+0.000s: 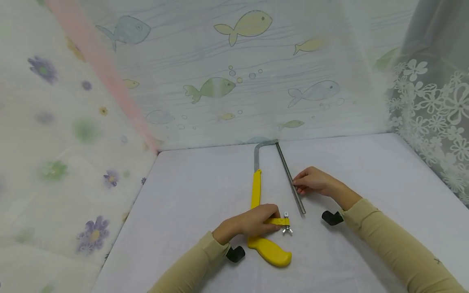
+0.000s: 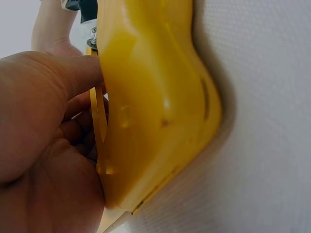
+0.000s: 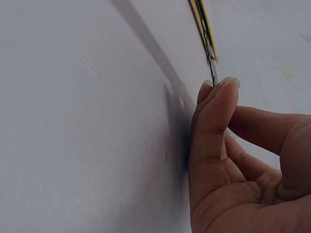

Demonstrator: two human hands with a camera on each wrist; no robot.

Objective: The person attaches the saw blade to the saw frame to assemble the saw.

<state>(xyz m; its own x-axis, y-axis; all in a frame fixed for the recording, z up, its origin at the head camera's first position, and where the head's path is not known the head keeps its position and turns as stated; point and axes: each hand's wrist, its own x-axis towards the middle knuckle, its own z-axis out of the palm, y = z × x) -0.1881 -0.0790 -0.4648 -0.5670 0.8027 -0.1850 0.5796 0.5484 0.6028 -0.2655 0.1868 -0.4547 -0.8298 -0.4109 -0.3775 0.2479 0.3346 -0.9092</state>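
Note:
A hacksaw lies on the white cloth, with a yellow handle (image 1: pixel 272 253) and a grey bent frame bar (image 1: pixel 257 158). My left hand (image 1: pixel 256 219) grips its yellow frame just above the handle. In the left wrist view the yellow handle (image 2: pixel 150 97) fills the middle, and the thumb lies along it. Beyond the fingers a wing nut (image 1: pixel 287 230) sits on the yellow arm's end. The dark hacksaw blade (image 1: pixel 287 171) meets the frame at its far end; its near end lies apart from the wing-nut fitting. My right hand (image 1: pixel 315 181) pinches the blade partway along; fingertips hide part of it.
A white cloth (image 1: pixel 198 179) covers the table. A fish-print curtain (image 1: pixel 176 57) hangs along the back, a flower-print one (image 1: pixel 66 154) on the left and a lace one (image 1: pixel 432 93) on the right. Black wrist cameras (image 1: pixel 331 217) sit under both sleeves.

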